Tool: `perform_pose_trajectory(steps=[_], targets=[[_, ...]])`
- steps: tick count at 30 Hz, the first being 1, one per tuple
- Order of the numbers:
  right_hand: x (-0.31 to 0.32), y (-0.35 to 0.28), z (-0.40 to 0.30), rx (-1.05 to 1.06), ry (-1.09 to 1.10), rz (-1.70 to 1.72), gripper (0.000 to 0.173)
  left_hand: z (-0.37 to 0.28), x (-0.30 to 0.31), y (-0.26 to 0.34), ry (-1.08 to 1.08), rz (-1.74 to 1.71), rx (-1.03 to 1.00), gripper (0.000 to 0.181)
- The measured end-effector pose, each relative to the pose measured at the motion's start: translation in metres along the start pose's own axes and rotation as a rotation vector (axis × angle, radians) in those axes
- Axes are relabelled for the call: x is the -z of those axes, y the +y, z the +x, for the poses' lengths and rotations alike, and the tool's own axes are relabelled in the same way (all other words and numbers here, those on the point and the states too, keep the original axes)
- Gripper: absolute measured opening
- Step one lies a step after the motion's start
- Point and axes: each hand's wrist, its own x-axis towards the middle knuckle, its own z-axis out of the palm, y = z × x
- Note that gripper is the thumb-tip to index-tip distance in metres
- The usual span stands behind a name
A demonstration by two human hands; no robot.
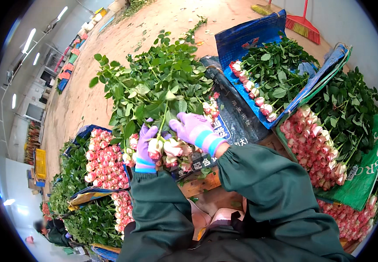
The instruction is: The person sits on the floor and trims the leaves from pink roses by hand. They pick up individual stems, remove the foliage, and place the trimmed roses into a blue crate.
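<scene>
My left hand point(145, 144), in a lilac knit glove with a blue-striped cuff, is closed around rose stems just behind their pink-and-white heads. One pale rose point(155, 148) shows below its thumb, and its green stem point(163, 118) runs up between my hands. My right hand point(193, 127), gloved alike, is beside that stem with its fingertips towards the leaves; whether it grips anything is hidden. More rose heads point(173, 147) hang below it. Beyond both hands spreads a heap of leafy rose stems point(162, 75), lying partly on a black printed sack point(238, 108).
A blue wrapper point(228, 42) holding a row of roses stands at the upper right, above a green wrapper point(369, 163) with stacked roses. Wrapped rose bundles point(103, 160) line the left. A red broom point(303, 26) leans by the wall. A person point(56, 232) is at the lower left.
</scene>
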Motion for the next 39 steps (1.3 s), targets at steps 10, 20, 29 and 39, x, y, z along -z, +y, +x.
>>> perform_pose_trajectory(steps=[10,20,29,39], targets=[[-0.075,-0.010,0.037,-0.186,0.235,0.545,0.016,-0.034,0.051,-0.027,-0.165,0.119,0.075,0.035],[-0.053,0.028,0.059,-0.233,0.138,-0.082,0.046,-0.041,0.077,-0.064,0.513,0.043,0.281,0.031],[-0.156,0.036,0.050,-0.096,0.041,-0.386,0.037,-0.068,0.119,-0.069,0.241,-0.062,0.271,0.043],[-0.109,-0.018,0.032,0.044,-0.158,-0.261,0.028,-0.149,0.014,0.002,0.317,0.158,0.066,0.047]])
